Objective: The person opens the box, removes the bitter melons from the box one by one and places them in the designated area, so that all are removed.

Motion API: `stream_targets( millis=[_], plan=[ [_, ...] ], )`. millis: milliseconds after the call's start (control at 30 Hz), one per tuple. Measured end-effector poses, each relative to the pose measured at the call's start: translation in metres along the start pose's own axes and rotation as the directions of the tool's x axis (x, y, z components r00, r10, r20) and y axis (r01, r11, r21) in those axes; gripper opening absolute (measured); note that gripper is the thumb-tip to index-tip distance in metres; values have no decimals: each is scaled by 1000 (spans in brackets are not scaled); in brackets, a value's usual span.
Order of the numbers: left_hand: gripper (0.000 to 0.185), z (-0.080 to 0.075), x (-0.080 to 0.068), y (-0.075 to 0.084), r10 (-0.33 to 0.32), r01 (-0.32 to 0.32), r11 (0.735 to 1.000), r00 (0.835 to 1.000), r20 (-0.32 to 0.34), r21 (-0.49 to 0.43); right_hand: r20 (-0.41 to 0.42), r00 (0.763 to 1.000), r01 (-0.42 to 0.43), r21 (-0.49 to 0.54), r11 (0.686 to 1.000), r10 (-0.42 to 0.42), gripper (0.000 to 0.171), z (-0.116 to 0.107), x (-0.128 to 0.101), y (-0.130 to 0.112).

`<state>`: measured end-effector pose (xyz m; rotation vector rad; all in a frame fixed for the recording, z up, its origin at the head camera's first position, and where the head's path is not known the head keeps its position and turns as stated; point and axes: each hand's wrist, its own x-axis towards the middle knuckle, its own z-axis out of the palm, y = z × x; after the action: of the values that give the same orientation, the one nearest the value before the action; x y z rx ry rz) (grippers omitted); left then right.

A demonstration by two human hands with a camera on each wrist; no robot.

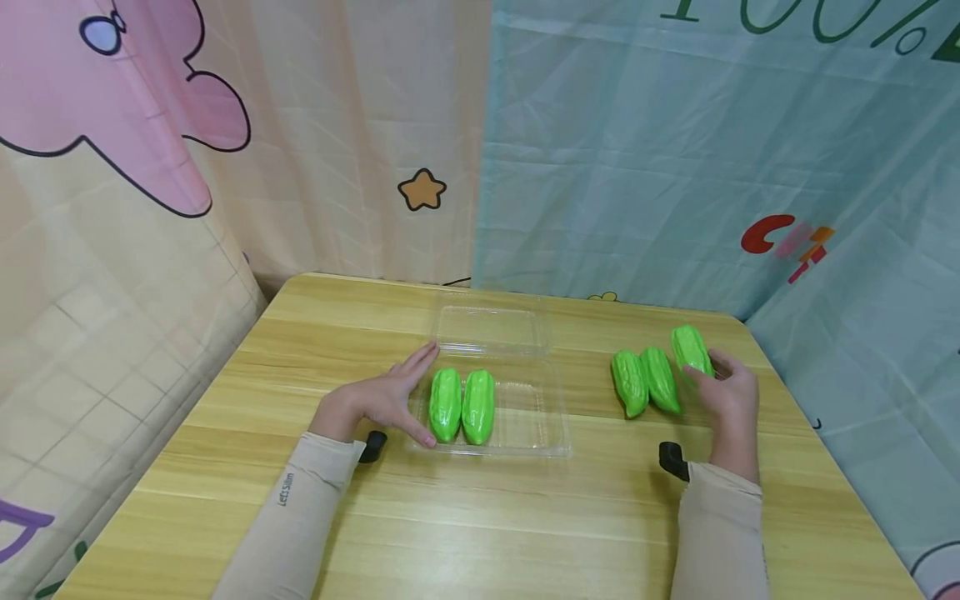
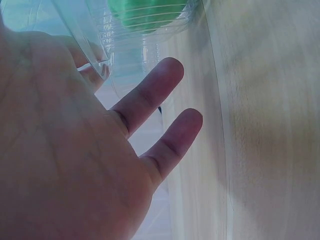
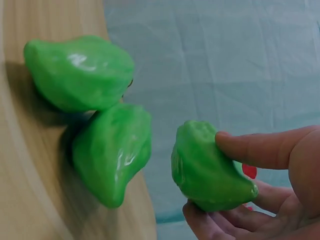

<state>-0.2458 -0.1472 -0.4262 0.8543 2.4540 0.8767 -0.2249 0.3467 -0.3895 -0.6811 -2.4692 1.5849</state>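
Right hand (image 1: 733, 402) pinches a green gourd (image 3: 207, 170) between thumb and curled fingers (image 3: 260, 148); left hand (image 1: 378, 402), fingers straight, rests against the clear tray (image 1: 536, 437) on the desk (image 1: 480, 525).

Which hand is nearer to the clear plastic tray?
Left. The left hand rests flat against the left edge of the clear plastic tray. The right hand is far to its right, holding a green toy gourd.

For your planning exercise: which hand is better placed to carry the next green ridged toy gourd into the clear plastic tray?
Probably the right hand: it already pinches a green ridged toy gourd. The left hand lies flat against the clear plastic tray.
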Motion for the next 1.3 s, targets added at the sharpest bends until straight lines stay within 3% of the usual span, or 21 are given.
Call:
stream_targets(
  millis=[333,633,900,1300],
  plan=[
    [145,0,1,-1,7,-7,1000,1000,-6,-5,6,1000,-4,-220,975,5,68,-2,10,16],
    [147,-1,1,-1,2,-2,1000,1000,1,-1,40,999,21,-332,943,-9,64,2,16,25],
    [145,-1,1,-1,0,0,1000,1000,1,-7,142,988,0,-360,933,55,63,2,19,26],
    [146,0,1,-2,-4,4,1000,1000,-2,7,185,979,-18,-342,939,87,61,5,18,25]
  ],
)
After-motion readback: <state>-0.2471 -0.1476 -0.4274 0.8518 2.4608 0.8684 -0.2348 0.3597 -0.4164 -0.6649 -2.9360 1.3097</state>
